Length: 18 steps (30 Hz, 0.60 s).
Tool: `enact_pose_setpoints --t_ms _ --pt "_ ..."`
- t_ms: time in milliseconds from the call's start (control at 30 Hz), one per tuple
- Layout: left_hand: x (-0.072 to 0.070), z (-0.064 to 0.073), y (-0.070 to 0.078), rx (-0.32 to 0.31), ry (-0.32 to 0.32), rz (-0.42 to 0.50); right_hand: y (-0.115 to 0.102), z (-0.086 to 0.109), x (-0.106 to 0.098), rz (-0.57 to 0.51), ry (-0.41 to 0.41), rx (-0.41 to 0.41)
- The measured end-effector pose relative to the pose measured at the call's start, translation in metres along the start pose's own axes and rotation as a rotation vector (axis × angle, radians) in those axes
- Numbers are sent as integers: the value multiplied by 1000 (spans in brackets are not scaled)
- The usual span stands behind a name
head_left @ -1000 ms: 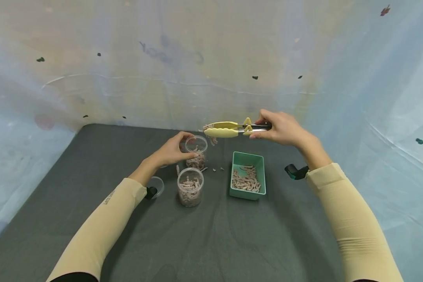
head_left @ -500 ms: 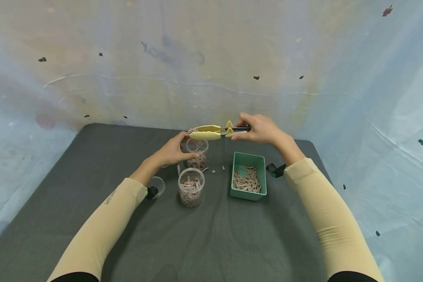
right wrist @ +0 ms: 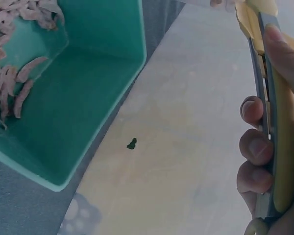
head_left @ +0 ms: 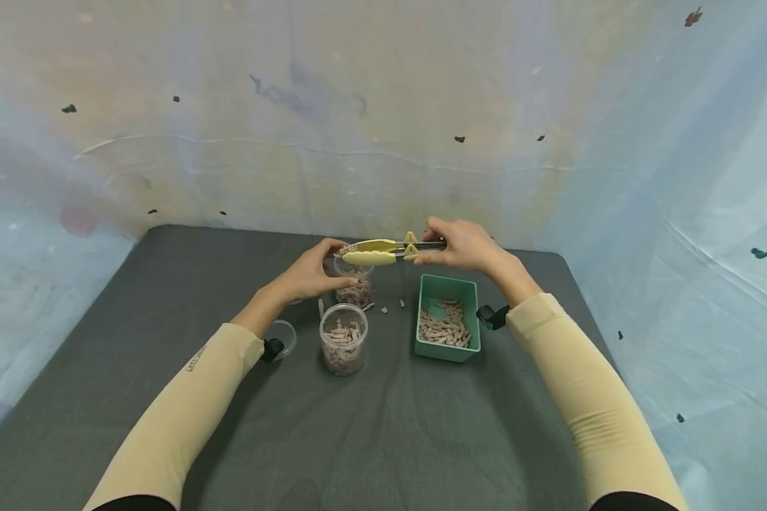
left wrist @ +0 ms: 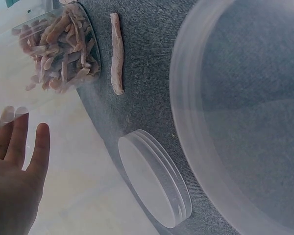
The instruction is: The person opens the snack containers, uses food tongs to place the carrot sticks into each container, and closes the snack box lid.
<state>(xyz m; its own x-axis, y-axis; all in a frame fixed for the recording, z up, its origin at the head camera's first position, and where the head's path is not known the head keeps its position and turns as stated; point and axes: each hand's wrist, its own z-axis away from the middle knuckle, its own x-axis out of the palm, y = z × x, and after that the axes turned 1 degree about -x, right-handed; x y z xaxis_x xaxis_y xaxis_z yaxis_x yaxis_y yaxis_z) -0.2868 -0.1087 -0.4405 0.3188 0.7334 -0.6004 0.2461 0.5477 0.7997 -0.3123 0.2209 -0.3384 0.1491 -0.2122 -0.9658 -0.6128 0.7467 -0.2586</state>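
Note:
My left hand (head_left: 307, 275) holds the far clear plastic jar (head_left: 358, 291) from its left side, thumb in front and fingers behind. Pale brown strips, like cut meat, partly fill this jar. With my right hand (head_left: 465, 247) I grip yellow-tipped tongs (head_left: 371, 258) by their handles. Their tips are at the far jar's mouth, with some strips between them. A second clear jar (head_left: 344, 355), also partly filled, stands in front of the first. To the right sits a green rectangular tub (head_left: 450, 287) with more strips in its bottom.
A round clear lid (head_left: 287, 336) lies on the dark cloth left of the jars, and another lid (left wrist: 154, 181) shows in the left wrist view. One loose strip (left wrist: 117, 54) and a few crumbs (head_left: 384, 310) lie by the jars. A plastic sheet (head_left: 383, 128) hangs behind the table.
My right hand has brought the tongs left from beside the far jar to over its mouth, then slightly lower. The left hand stays on that jar.

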Motion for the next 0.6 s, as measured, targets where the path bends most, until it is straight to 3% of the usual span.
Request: enact_pose_setpoints --t_ms 400,600 --pt "-1 -1 -5 28 5 -7 -3 4 -2 37 -8 26" --pt "-1 -3 -4 33 6 -2 2 21 -4 27 22 31"
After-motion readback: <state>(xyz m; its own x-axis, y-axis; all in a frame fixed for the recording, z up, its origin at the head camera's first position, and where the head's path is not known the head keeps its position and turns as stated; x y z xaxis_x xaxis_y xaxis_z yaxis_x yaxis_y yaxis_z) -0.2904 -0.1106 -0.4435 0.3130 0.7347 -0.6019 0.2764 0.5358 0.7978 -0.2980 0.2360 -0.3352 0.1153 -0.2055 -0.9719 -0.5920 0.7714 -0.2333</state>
